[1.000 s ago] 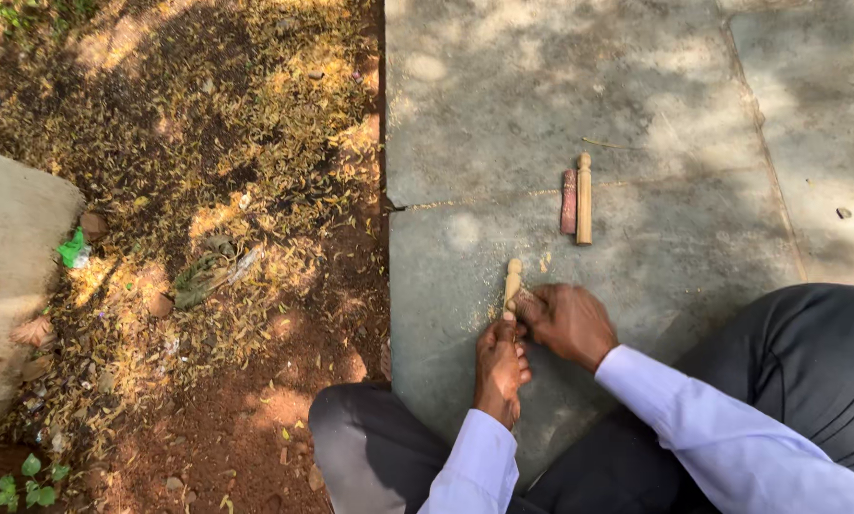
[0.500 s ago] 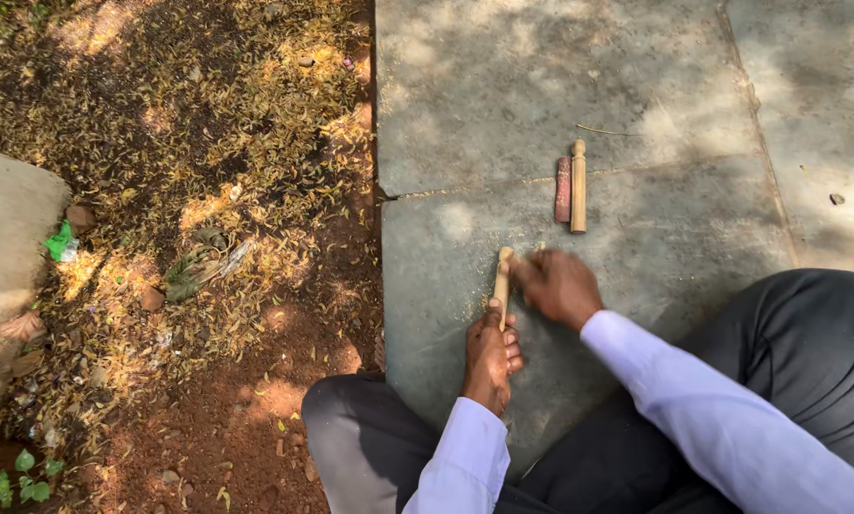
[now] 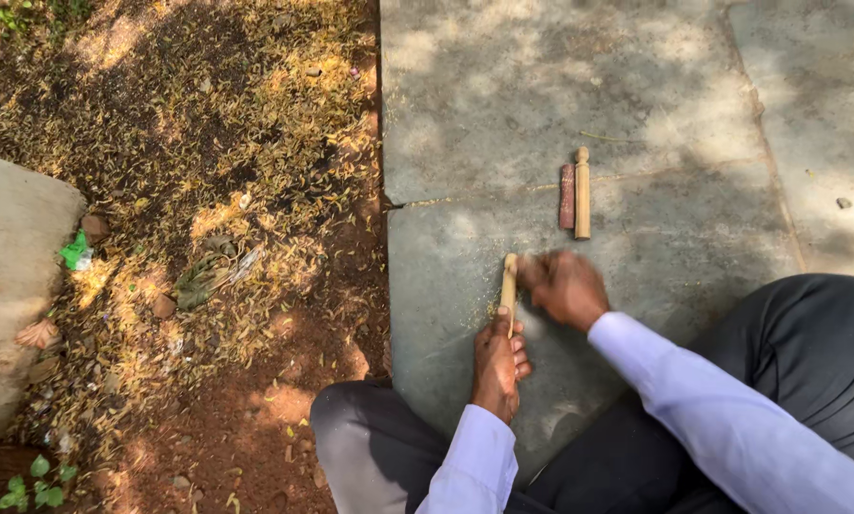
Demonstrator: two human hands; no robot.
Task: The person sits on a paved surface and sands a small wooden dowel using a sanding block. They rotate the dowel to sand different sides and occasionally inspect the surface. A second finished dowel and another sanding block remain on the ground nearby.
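On the stone slab [image 3: 636,86], the left hand [image 3: 499,366] grips a wooden stick [image 3: 509,286], pinning it steady. The right hand [image 3: 565,286], blurred, is clenched beside its tip; whether it holds anything I cannot tell. 2 more sticks [image 3: 575,194] lie apart.

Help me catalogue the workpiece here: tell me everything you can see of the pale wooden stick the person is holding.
The wooden stick is slim, round and pale tan, like bare light wood. It lies nearly lengthwise away from the person on the grey stone slab, its far end free. The left hand grips its near end, hiding that part. The right hand, blurred, sits against its upper right side; whether it holds a tool cannot be told. Pale specks dot the slab beside it.
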